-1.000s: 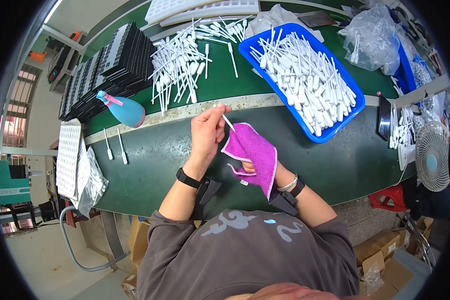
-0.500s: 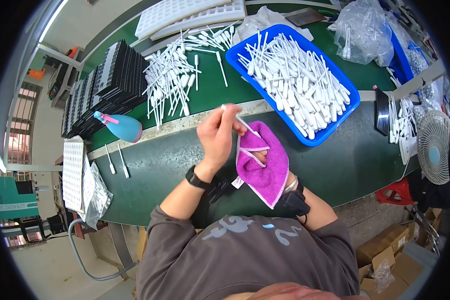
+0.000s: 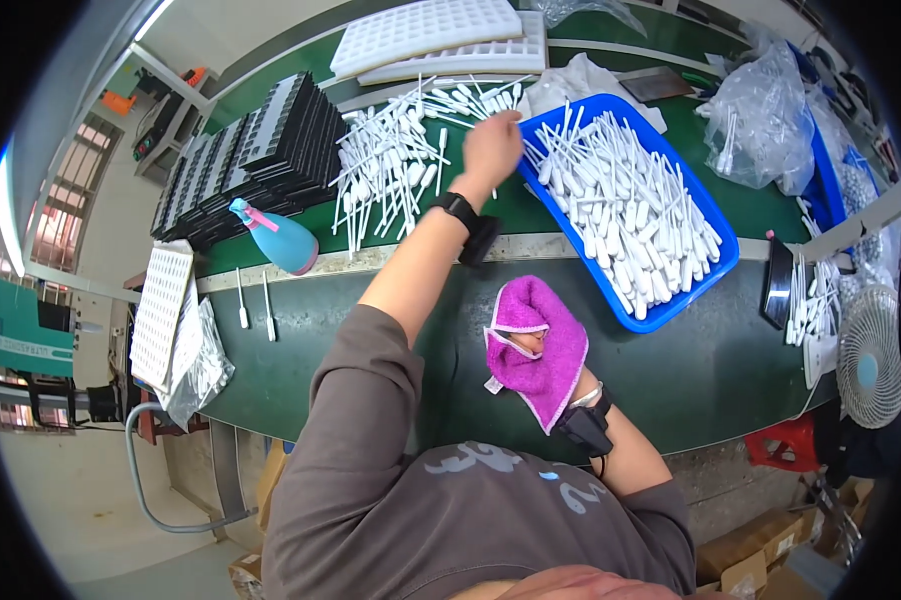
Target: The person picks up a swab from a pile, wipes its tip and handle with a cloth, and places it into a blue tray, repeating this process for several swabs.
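Magenta cloth (image 3: 536,350) stays in right hand (image 3: 541,345); left hand (image 3: 493,150) now reaches pipettes (image 3: 396,165).

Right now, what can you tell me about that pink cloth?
The pink cloth is a bright magenta, fluffy rag, like microfibre, with a white tag at its lower left edge. It lies bunched over the right hand, which shows through a gap, above the green table, just below the blue bin.
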Demonstrator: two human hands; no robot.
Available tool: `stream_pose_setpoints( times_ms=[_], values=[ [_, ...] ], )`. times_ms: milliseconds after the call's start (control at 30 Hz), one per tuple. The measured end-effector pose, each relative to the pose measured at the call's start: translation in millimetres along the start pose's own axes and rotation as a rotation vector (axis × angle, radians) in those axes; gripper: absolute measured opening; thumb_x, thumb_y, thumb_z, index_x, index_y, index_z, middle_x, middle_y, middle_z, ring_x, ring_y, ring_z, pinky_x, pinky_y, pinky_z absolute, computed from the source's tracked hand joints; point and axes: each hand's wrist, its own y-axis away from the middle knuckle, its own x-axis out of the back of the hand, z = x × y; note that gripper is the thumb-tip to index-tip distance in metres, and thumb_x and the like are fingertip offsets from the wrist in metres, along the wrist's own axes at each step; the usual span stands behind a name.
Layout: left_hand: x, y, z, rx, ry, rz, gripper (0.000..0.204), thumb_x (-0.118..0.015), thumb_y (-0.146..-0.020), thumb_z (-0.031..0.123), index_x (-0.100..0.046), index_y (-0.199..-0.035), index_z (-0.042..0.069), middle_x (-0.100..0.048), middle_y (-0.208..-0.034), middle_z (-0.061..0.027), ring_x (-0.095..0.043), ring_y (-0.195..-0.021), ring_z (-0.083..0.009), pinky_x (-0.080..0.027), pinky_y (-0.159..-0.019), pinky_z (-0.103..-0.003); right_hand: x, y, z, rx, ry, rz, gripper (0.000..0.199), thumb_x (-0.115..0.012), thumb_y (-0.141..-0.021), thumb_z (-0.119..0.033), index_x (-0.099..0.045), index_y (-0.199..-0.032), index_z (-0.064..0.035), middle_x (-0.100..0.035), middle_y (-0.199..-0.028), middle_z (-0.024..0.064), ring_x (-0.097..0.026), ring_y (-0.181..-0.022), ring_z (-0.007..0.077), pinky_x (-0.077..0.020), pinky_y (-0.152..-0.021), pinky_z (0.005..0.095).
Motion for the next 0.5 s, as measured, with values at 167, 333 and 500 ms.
stream_pose_setpoints(
  times_ms=[167,333,500],
  values=[
    [20,-9,-57,-0.273,-0.326,-0.188,0.02,-0.056,-0.083,0.012,-0.068,-0.099,0.014,-0.064,-0.101,-0.0072,-0.063,-0.088,-0.0304,-0.051,-0.073,-0.039,18,-10,-3,-0.089,-0.005,-0.336,0.034,-0.039,-0.097,-0.032,-0.04,-0.067,-0.018,-0.029,-0.05,-0.0051,-0.033,-0.045,0.009,-0.0412,-0.058,0.0262],
    [46,-3,-71,-0.596,-0.46,-0.294,0.018,-0.056,-0.085,0.015,-0.067,-0.099,0.012,-0.064,-0.103,-0.0067,-0.061,-0.092,-0.0285,-0.05,-0.076,-0.038,16,-9,-8,-0.091,0.023,-0.319,0.035,-0.04,-0.097,-0.032,-0.039,-0.065,-0.0181,-0.027,-0.049,-0.005,-0.03,-0.043,0.0092,-0.0418,-0.06,0.0257],
    [93,33,-59,-0.473,-0.516,-0.302,0.021,-0.056,-0.087,0.019,-0.062,-0.104,0.008,-0.064,-0.098,-0.0105,-0.062,-0.083,-0.03,-0.051,-0.072,-0.037,11,-3,-9,-0.068,0.025,-0.214,0.04,-0.035,-0.099,-0.035,-0.035,-0.063,-0.0167,-0.026,-0.048,-0.0054,-0.028,-0.042,0.0086,-0.0432,-0.061,0.0262]
  ],
)
